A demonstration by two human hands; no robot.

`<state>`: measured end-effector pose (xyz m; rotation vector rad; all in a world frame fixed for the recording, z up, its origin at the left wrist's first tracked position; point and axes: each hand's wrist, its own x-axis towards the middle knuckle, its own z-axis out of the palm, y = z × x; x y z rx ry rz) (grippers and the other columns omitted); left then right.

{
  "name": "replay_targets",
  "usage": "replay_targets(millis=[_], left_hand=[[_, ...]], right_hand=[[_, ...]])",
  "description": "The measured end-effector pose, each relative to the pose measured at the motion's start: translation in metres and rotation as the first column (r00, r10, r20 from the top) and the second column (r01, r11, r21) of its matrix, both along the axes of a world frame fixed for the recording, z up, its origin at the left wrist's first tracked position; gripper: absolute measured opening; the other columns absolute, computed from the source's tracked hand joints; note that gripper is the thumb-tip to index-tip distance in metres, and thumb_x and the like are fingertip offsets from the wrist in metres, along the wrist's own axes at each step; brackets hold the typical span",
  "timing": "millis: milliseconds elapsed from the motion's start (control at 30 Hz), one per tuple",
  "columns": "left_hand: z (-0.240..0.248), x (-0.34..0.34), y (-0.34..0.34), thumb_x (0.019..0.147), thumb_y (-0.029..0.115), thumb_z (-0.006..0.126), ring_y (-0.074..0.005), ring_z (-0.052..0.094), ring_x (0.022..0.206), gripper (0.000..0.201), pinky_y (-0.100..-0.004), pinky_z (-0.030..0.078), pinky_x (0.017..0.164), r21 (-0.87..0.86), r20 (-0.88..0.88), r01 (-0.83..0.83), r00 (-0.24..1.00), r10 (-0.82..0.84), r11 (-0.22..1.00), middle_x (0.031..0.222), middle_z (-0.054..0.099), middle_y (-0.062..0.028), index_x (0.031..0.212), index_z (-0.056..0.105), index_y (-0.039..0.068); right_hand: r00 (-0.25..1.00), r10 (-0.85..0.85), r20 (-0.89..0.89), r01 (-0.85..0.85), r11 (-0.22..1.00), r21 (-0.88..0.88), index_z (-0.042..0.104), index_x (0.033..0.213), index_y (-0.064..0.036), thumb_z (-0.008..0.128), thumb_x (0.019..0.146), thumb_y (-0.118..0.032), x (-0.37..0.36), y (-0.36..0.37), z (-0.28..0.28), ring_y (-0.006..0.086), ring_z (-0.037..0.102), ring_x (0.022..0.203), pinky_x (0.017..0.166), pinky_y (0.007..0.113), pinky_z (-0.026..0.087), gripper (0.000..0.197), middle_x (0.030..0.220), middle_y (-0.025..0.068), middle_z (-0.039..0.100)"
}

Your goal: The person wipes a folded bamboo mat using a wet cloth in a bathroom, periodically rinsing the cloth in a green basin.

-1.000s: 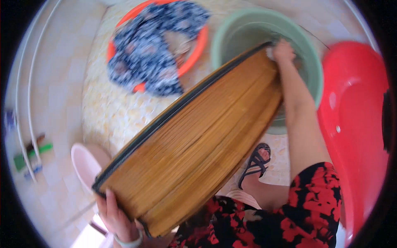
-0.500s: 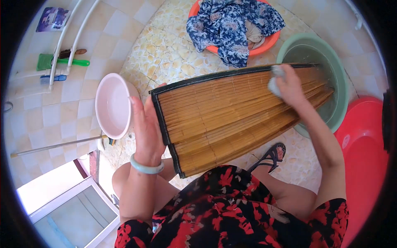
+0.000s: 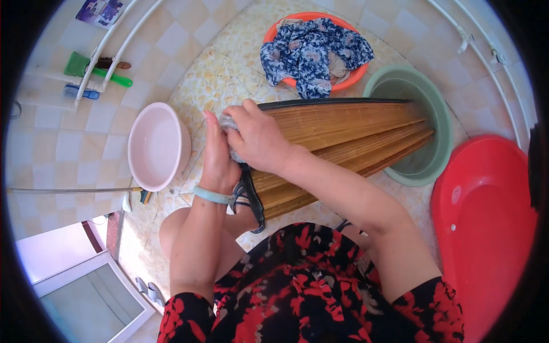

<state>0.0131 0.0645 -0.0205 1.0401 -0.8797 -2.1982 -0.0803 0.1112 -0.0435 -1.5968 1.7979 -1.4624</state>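
Leftward along the mat (image 3: 343,134), my right hand (image 3: 257,136) has carried the rag (image 3: 235,155) to the near end, fingers curled around it. Just beside it, my left hand (image 3: 217,160) stands with fingers straight; whether it grips the mat, I cannot tell. The mat stretches right into the green basin (image 3: 445,131). Beyond sits the orange basin (image 3: 353,78) of clothes (image 3: 320,51); left, the pink basin (image 3: 157,146); right, the red tub (image 3: 483,211).

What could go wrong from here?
The far end of the mat reaches into the green tub, so it might slide deeper or drag the tub. The cloth, bunched between the left hand and right hand, could slip loose. The mat's near end, beside the left sandal, might drop onto it.
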Motion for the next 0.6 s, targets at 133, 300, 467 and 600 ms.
replay_targets(millis=[133,300,467,600], left_hand=[[-0.016,0.006,-0.004,0.087,0.068,0.022,-0.0224,0.051,0.107,0.08,-0.0366,0.04,0.095,-0.086,-0.126,0.145,0.98,-0.156,0.986,0.119,0.052,-0.0123,0.126,0.041,0.001],[-0.014,0.01,-0.004,0.087,0.067,0.021,-0.0252,0.044,0.117,0.086,-0.0363,0.036,0.099,-0.054,-0.122,0.144,0.981,-0.15,0.988,0.125,0.047,-0.0168,0.135,0.028,-0.004],[-0.009,0.0,-0.006,0.088,0.066,0.023,-0.0246,0.044,0.117,0.084,-0.0357,0.034,0.1,-0.082,-0.094,0.157,0.982,-0.164,0.984,0.126,0.047,-0.0168,0.135,0.029,-0.004],[-0.023,-0.006,-0.007,0.089,0.063,0.031,-0.0217,0.054,0.096,0.069,-0.0359,0.043,0.089,0.004,-0.1,0.107,0.989,-0.106,0.994,0.103,0.059,-0.0101,0.117,0.049,0.003]], right_hand=[[0.973,0.057,-0.224,-0.03,0.992,0.12,0.056,0.114,-0.0144,0.056,0.077,-0.011,-0.031,0.015,-0.018,0.0317,0.057,0.082,0.071,0.038,0.049,0.036,0.092,0.0139,0.052],[0.95,-0.04,-0.311,0.194,0.853,0.484,0.059,0.112,-0.0181,0.054,0.08,-0.015,-0.101,0.058,-0.049,0.0303,0.057,0.089,0.078,0.04,0.048,0.033,0.097,0.0129,0.052],[0.881,-0.257,-0.397,0.416,0.82,0.393,0.059,0.108,-0.0128,0.057,0.076,-0.017,-0.094,0.058,-0.059,0.0361,0.052,0.091,0.083,0.041,0.044,0.033,0.103,0.0173,0.052],[0.974,-0.002,-0.225,0.032,0.991,0.132,0.063,0.089,-0.0074,0.061,0.067,-0.013,-0.032,0.035,-0.018,0.0341,0.054,0.086,0.076,0.044,0.044,0.023,0.082,0.016,0.061]])
